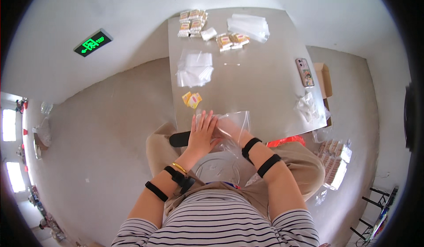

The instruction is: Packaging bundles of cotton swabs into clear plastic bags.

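Hands meet at the near edge of the table [265,96]: the left hand [202,134] lies flat with fingers spread on a clear plastic bag [234,122], while the right hand [229,134] is inside the bag (its grip cannot be told). Being thin and slippery, the bag could probably slide off the edge or tear if pulled against the pinning palm.

Striped black-and-white shirt, tan trousers, black bands on both forearms, gold bangle on left wrist.
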Tool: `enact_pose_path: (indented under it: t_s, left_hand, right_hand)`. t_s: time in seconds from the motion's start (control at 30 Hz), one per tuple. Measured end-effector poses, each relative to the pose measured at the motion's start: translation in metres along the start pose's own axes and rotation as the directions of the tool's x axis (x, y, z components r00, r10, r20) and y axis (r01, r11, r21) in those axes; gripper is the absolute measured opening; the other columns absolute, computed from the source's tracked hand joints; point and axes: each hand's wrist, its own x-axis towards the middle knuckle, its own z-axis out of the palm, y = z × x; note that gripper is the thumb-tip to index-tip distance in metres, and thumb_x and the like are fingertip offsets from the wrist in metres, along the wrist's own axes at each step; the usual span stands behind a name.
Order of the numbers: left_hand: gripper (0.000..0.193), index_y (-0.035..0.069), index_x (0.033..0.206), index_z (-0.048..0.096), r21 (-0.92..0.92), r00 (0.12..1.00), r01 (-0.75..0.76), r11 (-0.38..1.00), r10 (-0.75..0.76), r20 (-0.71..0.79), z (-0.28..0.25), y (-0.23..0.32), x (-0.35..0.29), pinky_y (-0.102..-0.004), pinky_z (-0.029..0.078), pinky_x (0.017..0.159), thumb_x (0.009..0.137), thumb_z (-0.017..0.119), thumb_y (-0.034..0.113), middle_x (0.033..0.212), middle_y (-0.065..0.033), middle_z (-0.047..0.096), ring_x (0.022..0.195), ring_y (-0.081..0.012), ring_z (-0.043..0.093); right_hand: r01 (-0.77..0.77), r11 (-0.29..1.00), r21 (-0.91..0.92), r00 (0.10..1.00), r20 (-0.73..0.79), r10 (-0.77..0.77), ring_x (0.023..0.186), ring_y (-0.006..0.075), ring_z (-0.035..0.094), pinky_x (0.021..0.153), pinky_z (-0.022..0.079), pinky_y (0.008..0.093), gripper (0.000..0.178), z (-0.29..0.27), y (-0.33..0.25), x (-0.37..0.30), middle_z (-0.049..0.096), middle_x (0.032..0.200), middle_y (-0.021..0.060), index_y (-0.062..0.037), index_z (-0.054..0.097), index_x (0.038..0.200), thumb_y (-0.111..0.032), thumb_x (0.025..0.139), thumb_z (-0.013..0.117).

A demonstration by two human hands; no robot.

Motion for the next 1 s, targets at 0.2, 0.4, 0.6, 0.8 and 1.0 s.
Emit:
enact_pose_path:
  t_s: [0.2,0.4,0.6,0.8,1.0]
  left_hand:
    - [0.087,-0.001,0.144,0.031,-0.020,0.997,-0.074,0.997,0.074,-0.025,0.009,0.000,-0.003,-0.0526,0.011,0.116,0.080,0.065,0.047,0.152,-0.0152,0.028,0.144,-0.0330,0.018]
    - [0.069,0.020,0.147,0.033,0.019,0.991,-0.122,0.992,0.123,-0.047,0.008,-0.005,-0.003,-0.0504,0.016,0.116,0.086,0.062,0.033,0.145,-0.0080,0.041,0.141,-0.0319,0.025]
    - [0.060,0.032,0.145,0.036,-0.016,0.998,-0.061,0.998,0.060,-0.036,0.002,-0.009,0.000,-0.0495,0.018,0.116,0.090,0.057,0.022,0.143,-0.0041,0.044,0.140,-0.0320,0.028]
    - [0.057,0.030,0.145,0.038,-0.087,0.992,-0.100,0.991,0.092,-0.092,0.002,-0.007,0.000,-0.0500,0.018,0.116,0.091,0.056,0.023,0.140,-0.0061,0.046,0.140,-0.0332,0.027]
    - [0.056,0.031,0.145,0.037,-0.044,0.994,-0.097,0.994,0.095,-0.051,-0.004,-0.002,0.004,-0.0515,0.017,0.115,0.092,0.055,0.025,0.140,-0.0106,0.045,0.139,-0.0358,0.027]
  right_hand:
    - [-0.003,0.991,0.134,1.000,0.026,0.000,0.102,0.0310,0.062,0.083,0.052,0.0380,0.041,0.016,0.011,0.004,0.064,0.112,0.0150,-0.0097,0.056,0.125,-0.026,0.087,0.060]
    - [-0.069,0.692,0.718,0.997,0.036,0.061,0.111,0.0282,0.059,0.093,0.048,0.0379,0.036,0.000,0.002,-0.013,0.062,0.121,0.0130,-0.0042,0.057,0.125,-0.020,0.092,0.053]
    - [-0.420,0.664,0.619,0.903,0.360,0.235,0.112,0.0230,0.058,0.096,0.046,0.0363,0.040,-0.055,0.028,-0.067,0.060,0.126,0.0120,-0.0097,0.054,0.131,-0.014,0.092,0.059]
    - [-0.421,0.208,0.883,0.888,0.353,0.296,0.097,0.0188,0.063,0.086,0.050,0.0324,0.035,-0.076,0.064,-0.143,0.068,0.104,0.0084,-0.0026,0.061,0.120,-0.025,0.094,0.055]
    - [-0.556,0.538,0.633,0.696,0.002,0.718,0.084,0.0189,0.065,0.077,0.050,0.0320,0.028,-0.127,0.129,-0.104,0.070,0.090,0.0076,0.0001,0.066,0.099,-0.025,0.091,0.057]
